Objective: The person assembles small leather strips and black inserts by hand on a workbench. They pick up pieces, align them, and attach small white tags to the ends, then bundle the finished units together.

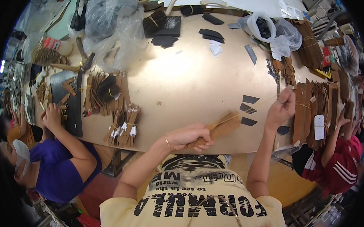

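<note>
My left hand (192,137) is closed around a small bundle of brown leather strips (228,125), just above the near edge of the table. A thin yellowish rubber band (219,121) lies along the bundle, and a faint line runs from it toward my right hand (282,109). Raised to the right, that hand has its fingers pinched together, apparently on the far end of the stretched band. Between the hands lie three small dark slanted pieces (249,121) on the tabletop. The bundle's far end is blurred by motion.
On the right, brown strips (306,112) lie in banded stacks, with a co-worker in red (338,167) beyond. More brown bundles (123,126) are at the left, near a co-worker in purple (66,163). Plastic bags (113,31) and black pieces (168,27) sit at the back.
</note>
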Tool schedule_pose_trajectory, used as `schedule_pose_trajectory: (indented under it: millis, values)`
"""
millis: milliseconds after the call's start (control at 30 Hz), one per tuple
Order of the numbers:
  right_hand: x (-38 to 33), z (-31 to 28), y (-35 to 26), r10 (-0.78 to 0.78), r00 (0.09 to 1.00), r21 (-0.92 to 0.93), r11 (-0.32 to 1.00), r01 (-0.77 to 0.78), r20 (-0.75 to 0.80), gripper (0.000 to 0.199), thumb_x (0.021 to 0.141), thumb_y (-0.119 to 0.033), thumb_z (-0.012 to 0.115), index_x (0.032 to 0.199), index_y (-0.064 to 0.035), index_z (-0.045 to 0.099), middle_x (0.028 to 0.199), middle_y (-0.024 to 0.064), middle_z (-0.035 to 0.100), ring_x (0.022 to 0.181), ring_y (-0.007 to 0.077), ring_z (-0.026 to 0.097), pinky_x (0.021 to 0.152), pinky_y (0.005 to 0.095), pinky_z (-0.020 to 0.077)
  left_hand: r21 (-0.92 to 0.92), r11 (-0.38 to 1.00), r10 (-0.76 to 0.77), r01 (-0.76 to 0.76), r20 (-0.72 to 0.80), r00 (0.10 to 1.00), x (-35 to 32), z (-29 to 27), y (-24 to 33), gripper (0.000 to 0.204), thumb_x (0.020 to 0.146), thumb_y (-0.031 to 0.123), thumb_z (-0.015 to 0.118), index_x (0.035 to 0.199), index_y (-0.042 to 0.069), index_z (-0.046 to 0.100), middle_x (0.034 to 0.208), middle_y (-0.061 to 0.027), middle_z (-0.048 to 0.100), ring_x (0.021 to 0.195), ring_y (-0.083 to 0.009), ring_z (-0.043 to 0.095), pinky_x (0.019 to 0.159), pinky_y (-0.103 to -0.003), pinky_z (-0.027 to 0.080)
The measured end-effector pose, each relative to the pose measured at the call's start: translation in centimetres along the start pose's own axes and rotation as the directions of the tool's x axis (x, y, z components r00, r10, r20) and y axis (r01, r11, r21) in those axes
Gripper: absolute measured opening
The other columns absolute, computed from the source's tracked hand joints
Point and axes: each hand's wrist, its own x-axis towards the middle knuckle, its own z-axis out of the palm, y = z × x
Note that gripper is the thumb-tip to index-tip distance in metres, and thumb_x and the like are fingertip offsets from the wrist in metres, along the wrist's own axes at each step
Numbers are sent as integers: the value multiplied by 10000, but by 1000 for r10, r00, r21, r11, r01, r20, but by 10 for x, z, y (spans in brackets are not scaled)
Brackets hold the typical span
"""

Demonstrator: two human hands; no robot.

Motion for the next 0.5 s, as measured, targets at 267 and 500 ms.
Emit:
schedule_pose_trajectory:
  millis: [267, 500]
  values:
    - [40, -62, 107, 198, 906, -817, 533, 220, 373, 416, 977, -419, 569, 986, -22, 695, 1070, 103, 616, 970, 271, 609, 778, 376, 483, 22, 960, 278, -278, -147, 949, -35, -30, -1, 216, 867, 67, 474, 1065, -16, 499, 788, -53, 510, 606, -110, 455, 531, -248, 411]
    - [2, -63, 67, 278, 928, -577, 812, -88, 250, 310, 972, -301, 597, 1140, -51, 666, 1093, 111, 635, 984, 269, 622, 821, 370, 499, -89, 850, 503, -518, -147, 851, -34, -28, 1, 282, 874, 77, 481, 1139, -19, 474, 939, -92, 539, 661, -119, 505, 568, -264, 442]
